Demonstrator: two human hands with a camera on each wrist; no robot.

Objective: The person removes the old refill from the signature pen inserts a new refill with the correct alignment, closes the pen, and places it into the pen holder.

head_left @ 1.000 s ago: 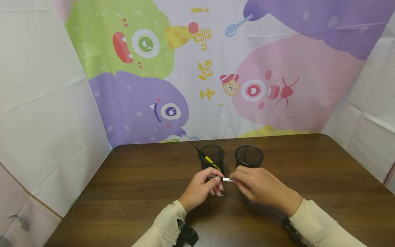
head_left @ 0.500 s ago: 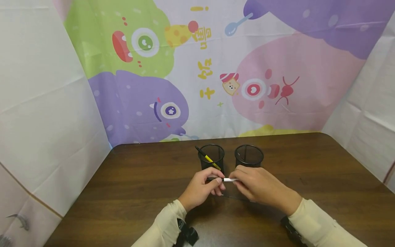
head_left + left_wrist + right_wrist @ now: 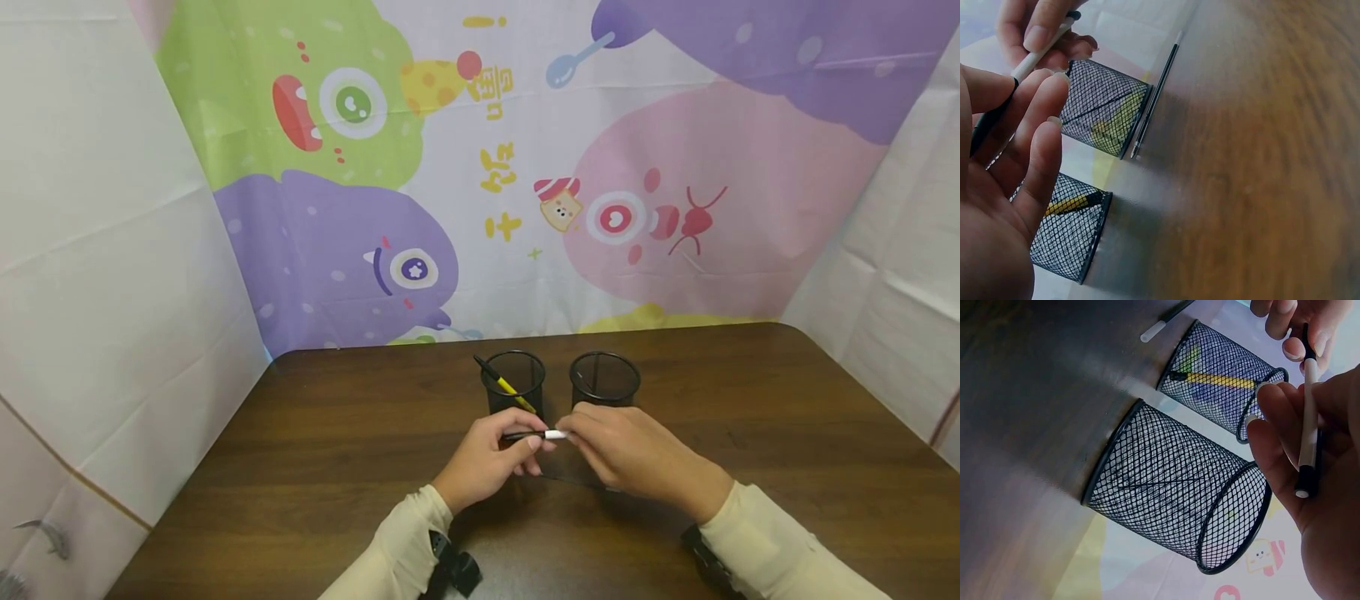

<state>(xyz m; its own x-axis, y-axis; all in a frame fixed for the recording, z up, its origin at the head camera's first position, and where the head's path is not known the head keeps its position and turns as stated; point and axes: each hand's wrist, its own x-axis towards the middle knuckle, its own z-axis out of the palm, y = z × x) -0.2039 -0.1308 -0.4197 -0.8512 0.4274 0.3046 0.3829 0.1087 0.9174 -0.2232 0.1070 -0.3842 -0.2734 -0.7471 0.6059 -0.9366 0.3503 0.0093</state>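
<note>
A white pen with black ends point(image 3: 1308, 422) is held level between the two hands, just in front of the mesh cups. My left hand point(image 3: 480, 458) pinches its black section between thumb and fingers. The white barrel is in the grip of my right hand point(image 3: 637, 450), whose fingers hide part of it in the head view. A pen refill point(image 3: 1159, 94), dark with a clear end, lies on the table below the hands. Behind the left hand stands a black mesh pen cup point(image 3: 514, 360) with a yellow and black pen point(image 3: 506, 385) leaning in it.
A second black mesh pen cup point(image 3: 605, 367) stands to the right of the first; a thin dark line shows through its mesh. The brown wooden table point(image 3: 322, 433) ends at a cartoon-printed cloth point(image 3: 510, 283). White cloths hang at both sides.
My left thumb and fingers have shifted slightly along the pen, so more of its black section shows. My right hand stays nearly in place. The cups have not moved.
</note>
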